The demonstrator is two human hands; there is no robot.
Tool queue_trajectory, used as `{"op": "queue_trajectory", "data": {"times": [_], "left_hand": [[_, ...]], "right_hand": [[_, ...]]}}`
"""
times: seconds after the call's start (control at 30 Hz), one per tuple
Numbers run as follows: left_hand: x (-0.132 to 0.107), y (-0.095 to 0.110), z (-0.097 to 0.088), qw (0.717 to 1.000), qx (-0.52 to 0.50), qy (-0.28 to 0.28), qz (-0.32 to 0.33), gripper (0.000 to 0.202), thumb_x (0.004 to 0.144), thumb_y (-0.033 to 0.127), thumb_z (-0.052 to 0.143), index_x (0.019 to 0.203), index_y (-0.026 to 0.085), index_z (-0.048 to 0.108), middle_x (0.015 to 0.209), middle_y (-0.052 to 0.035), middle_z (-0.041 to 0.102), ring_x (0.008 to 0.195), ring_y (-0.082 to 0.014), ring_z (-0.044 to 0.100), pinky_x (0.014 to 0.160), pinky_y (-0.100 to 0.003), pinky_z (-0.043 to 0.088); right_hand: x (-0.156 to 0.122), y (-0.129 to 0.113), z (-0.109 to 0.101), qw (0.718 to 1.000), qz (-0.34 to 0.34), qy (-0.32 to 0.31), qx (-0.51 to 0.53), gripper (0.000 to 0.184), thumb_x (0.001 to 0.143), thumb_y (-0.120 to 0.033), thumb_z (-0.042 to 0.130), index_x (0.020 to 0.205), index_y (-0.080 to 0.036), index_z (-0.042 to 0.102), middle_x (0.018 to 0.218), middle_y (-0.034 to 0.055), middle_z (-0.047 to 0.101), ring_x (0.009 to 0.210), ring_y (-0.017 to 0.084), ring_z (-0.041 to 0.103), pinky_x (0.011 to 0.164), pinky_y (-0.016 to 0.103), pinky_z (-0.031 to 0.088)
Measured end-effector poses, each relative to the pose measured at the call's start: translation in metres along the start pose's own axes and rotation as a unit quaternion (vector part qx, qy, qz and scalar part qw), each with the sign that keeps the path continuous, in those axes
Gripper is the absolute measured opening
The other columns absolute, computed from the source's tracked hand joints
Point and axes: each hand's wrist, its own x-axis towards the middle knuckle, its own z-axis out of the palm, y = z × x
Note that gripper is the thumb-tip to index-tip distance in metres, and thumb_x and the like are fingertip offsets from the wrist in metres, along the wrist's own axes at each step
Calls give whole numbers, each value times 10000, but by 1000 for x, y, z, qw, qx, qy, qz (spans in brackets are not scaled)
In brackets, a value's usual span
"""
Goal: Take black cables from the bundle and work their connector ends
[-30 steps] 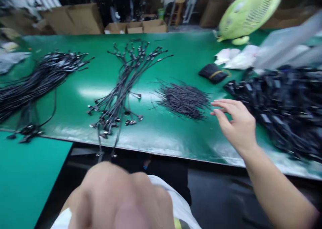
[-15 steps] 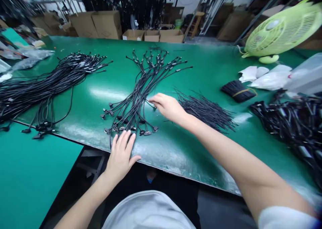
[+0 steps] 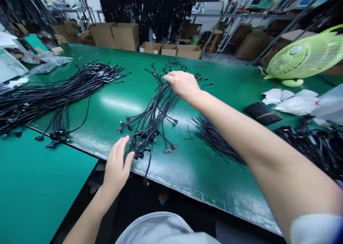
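Observation:
A loose bundle of black cables lies on the green table, its small plugs at the far end and wider connectors towards me. My right hand is closed over the bundle's far part, fingers pinched around some cables; its grip is partly hidden, and the strands below it are blurred. Close to the near connectors, my left hand is open, thumb apart from the fingers, with nothing in it. One cable end hangs over the table's front edge. Under my right forearm lies a pile of thin black ties.
A larger heap of black cables covers the left side. To the right are a banded black bundle, white plastic bags, more black cables and a yellow-green fan. Cardboard boxes stand beyond the table.
My right hand has moved from the middle of the bundle to its far part. My left hand has shifted left of the connectors, which have moved closer to the edge. The view has tilted up.

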Motion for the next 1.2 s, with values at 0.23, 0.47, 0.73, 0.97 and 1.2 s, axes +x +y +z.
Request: {"op": "queue_trajectory", "data": {"times": [0.23,0.47,0.73,0.97,1.2], "left_hand": [[30,-14,4,998,51,-17,-21,464,988,402,425,1385,164,436,1276,-170,569,1189,-325,514,994,-514,429],[51,19,-19,975,72,206,40,846,901,503,574,1512,74,177,1519,-273,255,1430,-374,217,1140,-537,237],[50,19,-10,951,-286,-45,-106,397,988,471,383,1189,182,566,974,-75,615,881,-188,606,817,-318,492],[26,70,-7,839,-499,-201,-86,376,935,465,553,1193,192,543,802,-16,558,746,-143,579,795,-305,503],[9,45,-90,670,-685,-111,-264,187,915,299,620,936,117,655,553,94,260,410,-22,145,362,-92,288]], "right_hand": [[-25,3,-82,979,116,166,14,340,1002,-222,323,1173,-151,608,1151,100,624,1046,227,545,895,359,404],[-42,-43,-102,992,55,104,-42,322,993,-165,338,1155,-160,616,1146,85,625,990,215,563,801,317,423],[-50,-56,-110,986,19,126,-109,377,973,-109,251,1121,-160,594,1086,85,611,960,215,542,703,290,402],[-39,-89,-95,984,-122,43,-122,301,964,-106,325,1092,-174,589,1089,104,619,950,228,516,629,307,353],[-25,14,-82,989,127,-4,-70,214,987,-200,418,975,-119,616,1017,112,638,846,173,524,664,267,338]]}}
